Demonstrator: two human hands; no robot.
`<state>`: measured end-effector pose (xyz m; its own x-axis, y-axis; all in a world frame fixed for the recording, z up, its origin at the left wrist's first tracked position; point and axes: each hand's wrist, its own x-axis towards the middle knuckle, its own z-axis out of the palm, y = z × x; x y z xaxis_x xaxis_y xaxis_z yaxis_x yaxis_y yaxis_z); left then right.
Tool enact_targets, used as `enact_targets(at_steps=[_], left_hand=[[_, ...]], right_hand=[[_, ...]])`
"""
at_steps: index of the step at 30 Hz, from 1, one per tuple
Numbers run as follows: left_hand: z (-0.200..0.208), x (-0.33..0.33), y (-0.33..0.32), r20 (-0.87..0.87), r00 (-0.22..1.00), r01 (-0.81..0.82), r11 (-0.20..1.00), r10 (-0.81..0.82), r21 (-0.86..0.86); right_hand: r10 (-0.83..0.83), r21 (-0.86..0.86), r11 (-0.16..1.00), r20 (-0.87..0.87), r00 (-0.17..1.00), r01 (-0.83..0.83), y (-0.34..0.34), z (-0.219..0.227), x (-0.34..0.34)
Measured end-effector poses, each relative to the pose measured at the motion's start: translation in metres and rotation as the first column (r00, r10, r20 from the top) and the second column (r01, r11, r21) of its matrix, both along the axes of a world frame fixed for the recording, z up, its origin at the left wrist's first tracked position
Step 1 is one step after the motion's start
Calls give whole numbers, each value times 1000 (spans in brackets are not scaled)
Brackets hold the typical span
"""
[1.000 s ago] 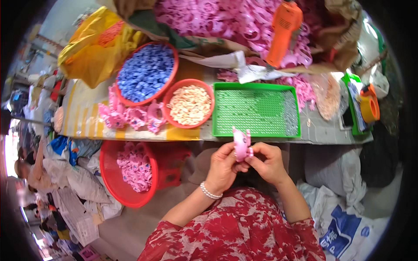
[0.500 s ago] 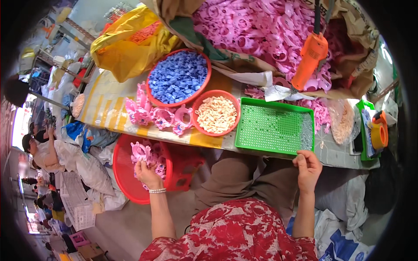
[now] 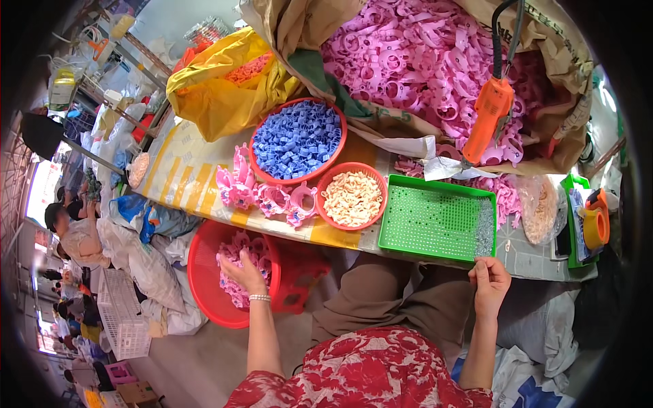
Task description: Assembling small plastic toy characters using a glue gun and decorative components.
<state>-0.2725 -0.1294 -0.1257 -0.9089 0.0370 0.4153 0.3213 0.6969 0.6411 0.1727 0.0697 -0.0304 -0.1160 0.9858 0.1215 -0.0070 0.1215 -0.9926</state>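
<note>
The left hand (image 3: pixel 245 274) was positioned over the red basket (image 3: pixel 204 299), its grip spread, with no part visible in it; pink parts (image 3: pixel 235 294) lay in the basket below. The right hand (image 3: pixel 491 282) was at the near right corner of the green tray (image 3: pixel 422 221), its grip pinched; whether it held anything could not be determined. Small metal pieces (image 3: pixel 483 231) lay banked nearby, presumably for short-reach picking. The orange driver (image 3: pixel 488 122) hung nose-down, probably for ready access.
</note>
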Motion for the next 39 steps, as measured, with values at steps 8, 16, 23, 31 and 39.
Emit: enact_targets(at_steps=[8, 16, 23, 31, 39], left_hand=[[129, 63, 132, -342, 694, 718, 643, -634, 264], [187, 108, 267, -337, 279, 960, 274, -899, 61], [159, 83, 429, -221, 199, 892, 270, -955, -362], [144, 96, 477, 118, 337, 776, 205, -934, -596], [136, 95, 465, 226, 352, 834, 195, -908, -517]], right_hand=[[-70, -18, 997, -19, 997, 69, -4, -1, -1], [-61, -113, 992, -10, 998, 59, -13, -8, 10], [-3, -146, 989, -38, 999, -3, -33, -10, 2], [-18, -167, 986, -37, 999, 11, -41, -15, 10], [61, -153, 986, -68, 996, -71, -39, -12, -6]])
